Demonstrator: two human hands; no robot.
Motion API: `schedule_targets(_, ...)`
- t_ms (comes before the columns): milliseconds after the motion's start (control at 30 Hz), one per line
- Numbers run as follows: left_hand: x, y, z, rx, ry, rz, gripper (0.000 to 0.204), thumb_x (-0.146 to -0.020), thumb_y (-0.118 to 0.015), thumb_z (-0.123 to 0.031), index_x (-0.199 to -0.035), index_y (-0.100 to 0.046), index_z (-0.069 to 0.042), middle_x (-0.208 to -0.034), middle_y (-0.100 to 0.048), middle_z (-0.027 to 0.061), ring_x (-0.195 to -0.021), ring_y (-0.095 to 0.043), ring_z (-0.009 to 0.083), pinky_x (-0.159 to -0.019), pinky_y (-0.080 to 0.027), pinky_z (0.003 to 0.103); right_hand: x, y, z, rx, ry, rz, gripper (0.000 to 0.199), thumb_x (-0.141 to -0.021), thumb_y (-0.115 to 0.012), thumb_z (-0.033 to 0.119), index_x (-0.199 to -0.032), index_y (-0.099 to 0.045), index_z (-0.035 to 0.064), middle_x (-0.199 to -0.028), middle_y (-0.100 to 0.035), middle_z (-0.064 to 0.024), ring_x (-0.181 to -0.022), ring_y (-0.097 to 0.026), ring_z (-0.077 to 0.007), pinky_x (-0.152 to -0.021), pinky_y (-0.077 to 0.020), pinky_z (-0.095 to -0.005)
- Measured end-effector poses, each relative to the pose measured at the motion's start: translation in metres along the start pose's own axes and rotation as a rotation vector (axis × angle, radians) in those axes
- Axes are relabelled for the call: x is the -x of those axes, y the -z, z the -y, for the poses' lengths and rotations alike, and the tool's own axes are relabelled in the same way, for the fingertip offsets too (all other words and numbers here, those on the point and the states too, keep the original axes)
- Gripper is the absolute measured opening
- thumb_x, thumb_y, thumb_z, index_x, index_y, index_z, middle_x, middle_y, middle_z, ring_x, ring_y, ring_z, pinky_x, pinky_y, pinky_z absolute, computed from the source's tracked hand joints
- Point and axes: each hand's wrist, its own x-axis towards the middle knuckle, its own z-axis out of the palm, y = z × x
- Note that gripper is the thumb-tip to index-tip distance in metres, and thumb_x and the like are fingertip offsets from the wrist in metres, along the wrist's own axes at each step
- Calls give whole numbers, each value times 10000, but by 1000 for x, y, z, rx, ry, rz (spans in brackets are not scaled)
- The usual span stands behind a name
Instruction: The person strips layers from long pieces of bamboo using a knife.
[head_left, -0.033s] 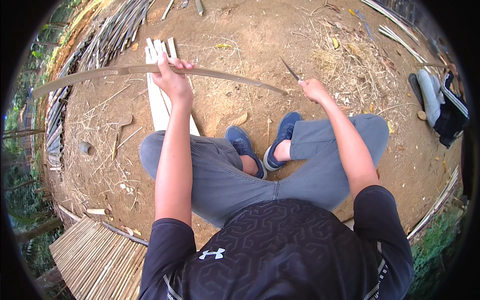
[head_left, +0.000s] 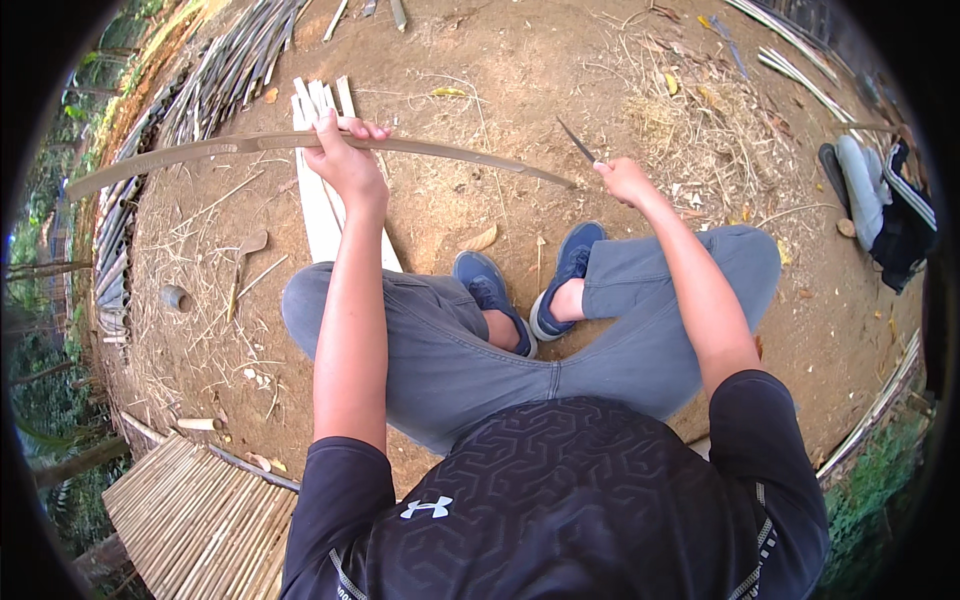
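Two hands are engaged on one long bamboo strip (head_left: 200, 150), which spans the scene in a shallow arc from the far left across to the right. The left hand (head_left: 345, 155) is closed around the strip roughly at its middle, fingers curled over the top edge and the arm stretched forward. The right hand (head_left: 625, 180) is closed in a fist around the handle of a knife (head_left: 575, 140), whose thin dark blade points up and away from the person. The strip's tapered right end terminates just beside the right hand, close under the blade; whether blade and strip touch cannot be determined. The strip's left end extends well beyond the left hand, over the bare ground (head_left: 520, 70). The person sits cross-legged in grey trousers and blue shoes (head_left: 480, 280), with both feet tucked below the strip. Pale split slats (head_left: 320, 200) lie flat on the ground directly beneath the left hand and run under the left forearm. A row of further bamboo strips (head_left: 215, 80) is stacked along the upper left. A woven bamboo mat (head_left: 190, 510) lies at the lower left, well apart from both hands. Dry shavings and loose straw are scattered across the ground at upper right.
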Motion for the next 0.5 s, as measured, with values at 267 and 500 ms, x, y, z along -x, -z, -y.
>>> schedule_targets(267,9,-16,-1,-89,-107,69,90,-979,-398,-141,-1022,-329,-102,-567,-452,81,-457,-503,225,-476,-500,408,37,-35,34,-131,138,96,477,-985,-517,425,-821,-658,-1,-800,-671,-222,-777,-651,-375,-759,-481,-484)
schedule_targets(500,25,-19,-4,6,-62,-11,282,-1001,-341,-390,-897,-400,-135,-433,-302,29,-314,-308,171,-339,-359,341,124,-63,112,-272,340,-10,432,-1051,-366,376,-1045,-575,-2,-932,-661,-255,-934,-651,-406,-826,-475,-516)
